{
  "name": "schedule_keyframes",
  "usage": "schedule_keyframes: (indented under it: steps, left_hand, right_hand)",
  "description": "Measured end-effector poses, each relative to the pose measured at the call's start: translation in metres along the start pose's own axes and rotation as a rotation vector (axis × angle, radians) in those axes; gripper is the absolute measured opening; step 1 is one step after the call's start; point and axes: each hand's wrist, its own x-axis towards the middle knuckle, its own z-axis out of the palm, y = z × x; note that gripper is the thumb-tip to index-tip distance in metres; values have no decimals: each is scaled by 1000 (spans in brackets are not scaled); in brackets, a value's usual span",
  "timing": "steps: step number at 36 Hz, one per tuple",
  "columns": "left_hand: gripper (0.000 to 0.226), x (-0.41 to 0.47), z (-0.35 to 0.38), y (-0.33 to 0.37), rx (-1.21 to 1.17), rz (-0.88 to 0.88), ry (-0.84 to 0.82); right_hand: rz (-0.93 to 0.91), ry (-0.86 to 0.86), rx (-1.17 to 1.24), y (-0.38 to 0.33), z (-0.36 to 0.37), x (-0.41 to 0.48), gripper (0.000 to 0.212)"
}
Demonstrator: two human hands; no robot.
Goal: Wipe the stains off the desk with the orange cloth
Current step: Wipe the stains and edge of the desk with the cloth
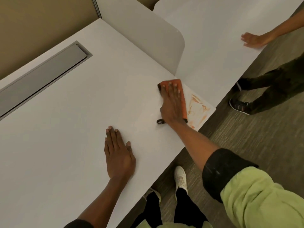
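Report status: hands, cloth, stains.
Right hand flat on orange cloth, pressing it to white desk. Left hand open, bracing. Orange stains remain at corner. Nothing obstructing.

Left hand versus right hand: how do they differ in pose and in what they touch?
The right hand presses flat on the orange cloth, beside the stains; the left hand rests on bare desk. The right reaches farther, near the desk's corner; the left stays closer in. Both lie palm-down, fingers extended.

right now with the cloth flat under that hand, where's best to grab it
Probably the far edge of the orange cloth, past the right hand fingertips. It lies flat on the desk with that edge uncovered, so pinch it from above, approaching from the divider side.
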Motion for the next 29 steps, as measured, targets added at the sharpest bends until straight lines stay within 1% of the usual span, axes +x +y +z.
schedule_keyframes:
  steps: [1,3,5,7,8,10,12,13,14,16,18,20,22,24,27,29]
  left_hand:
    - [66,0,-1,0,-1,2,0]
    - [66,0,-1,-1,-4,10,-1]
    - [65,0,-1,-1,-18,10,0]
    - [66,-1,0,-1,-23,5,4]
    - [66,0,0,0,-22,-1,2]
    - [65,1,0,3,-34,11,-22]
    - [62,0,1,7,-68,105,-71]
    - [62,1,2,10,-90,163,-97]
    - [62,1,2,15,-103,204,-118]
    - [63,0,2,25,-112,193,-130]
    - [64,-1,2,36,-138,133,-130]
    - [64,-2,2,39,-154,104,-134]
    - [64,-1,3,40,-153,112,-127]
    - [65,-3,4,35,-136,113,-108]
    - [66,-4,7,32,-106,120,-87]
    - [66,-3,9,33,-95,122,-98]
  right_hand:
    - [46,8,-23,7,-4,8,85]
    - [193,50,-91,13,-8,15,78]
    - [340,68,-84,3,-8,10,74]
    - [418,83,-48,-16,-3,-5,75]
    - [409,85,-49,-26,2,-16,78]
    - [278,65,-80,-39,11,-34,80]
    - [102,17,-122,-36,14,-36,76]
    - [53,-8,-131,-28,12,-28,76]
    - [43,-32,-130,-17,6,-16,77]
    - [131,-43,-130,5,-3,11,76]
    - [304,-26,-142,23,-14,25,72]
    - [453,-15,-109,26,-18,26,71]
    - [531,-2,-85,17,-18,15,73]
    - [517,-30,-43,-4,-10,-8,76]
    - [383,-19,-37,-30,4,-35,74]
    - [302,-55,-77,-28,4,-36,73]
